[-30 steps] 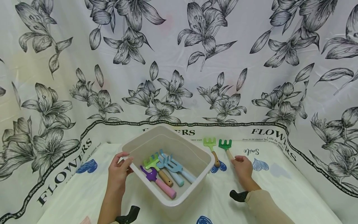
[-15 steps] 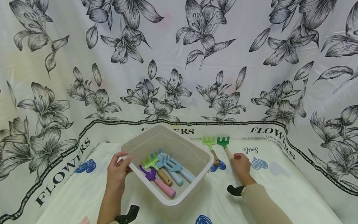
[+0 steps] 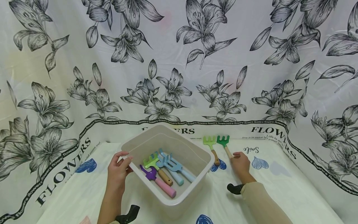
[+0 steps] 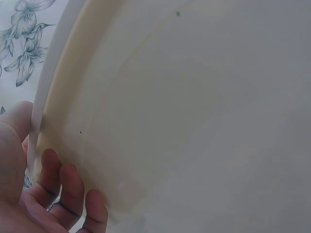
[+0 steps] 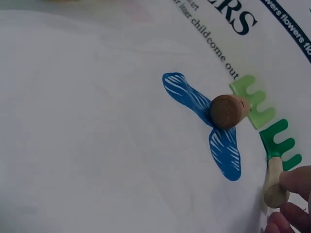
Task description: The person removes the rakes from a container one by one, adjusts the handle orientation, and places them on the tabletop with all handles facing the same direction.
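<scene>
In the head view my left hand (image 3: 118,168) grips the left rim of a beige plastic bin (image 3: 205,155). The left wrist view has the thumb outside the bin wall (image 4: 160,97) and several fingers inside. Lying in the bin are a purple hand fork with a pink handle (image 3: 162,185), a light green rake (image 3: 152,161) with a wooden handle, and light blue tools (image 3: 174,166). At right, my right hand (image 3: 240,166) pinches the wooden handle of a dark green toy rake (image 3: 222,141), its tines pointing away. Beside it lies another light green rake (image 3: 209,141).
A white cloth (image 3: 279,186) printed with blue hearts and lettering covers the surface. Behind it hangs a flower-printed curtain (image 3: 173,46), its lower edge banded in black. Black wrist mounts (image 3: 235,189) stick out from both forearms.
My right hand and the dark green rake have shifted slightly left, nearer the light green one. The left hand and bin look still.
</scene>
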The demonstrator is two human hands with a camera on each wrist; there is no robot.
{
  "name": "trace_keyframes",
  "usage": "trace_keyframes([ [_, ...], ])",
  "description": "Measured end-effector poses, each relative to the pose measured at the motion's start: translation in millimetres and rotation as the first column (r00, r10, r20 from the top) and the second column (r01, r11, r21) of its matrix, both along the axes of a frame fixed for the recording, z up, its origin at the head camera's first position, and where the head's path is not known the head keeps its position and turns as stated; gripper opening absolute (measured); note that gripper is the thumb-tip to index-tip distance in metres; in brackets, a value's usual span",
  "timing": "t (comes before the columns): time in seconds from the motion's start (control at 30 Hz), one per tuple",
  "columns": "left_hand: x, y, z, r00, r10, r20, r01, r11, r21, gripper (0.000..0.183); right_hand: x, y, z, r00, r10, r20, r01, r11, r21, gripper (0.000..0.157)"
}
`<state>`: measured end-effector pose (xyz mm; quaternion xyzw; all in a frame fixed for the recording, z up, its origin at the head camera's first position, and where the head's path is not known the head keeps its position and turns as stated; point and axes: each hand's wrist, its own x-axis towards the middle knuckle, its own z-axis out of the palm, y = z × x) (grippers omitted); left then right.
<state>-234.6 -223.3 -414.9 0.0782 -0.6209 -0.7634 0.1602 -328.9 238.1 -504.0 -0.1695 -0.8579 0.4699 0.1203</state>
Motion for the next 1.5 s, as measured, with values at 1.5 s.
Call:
trace_keyframes([
  [1.5, 1.3, -6, -2.2, 0.998, -0.044, 0.051, 0.048, 0.995, -0.088, 0.037, -16.9, -90, 195.3, 0.823, 0.494, -0.281, -0.536, 0.839, -0.094, 0.056],
])
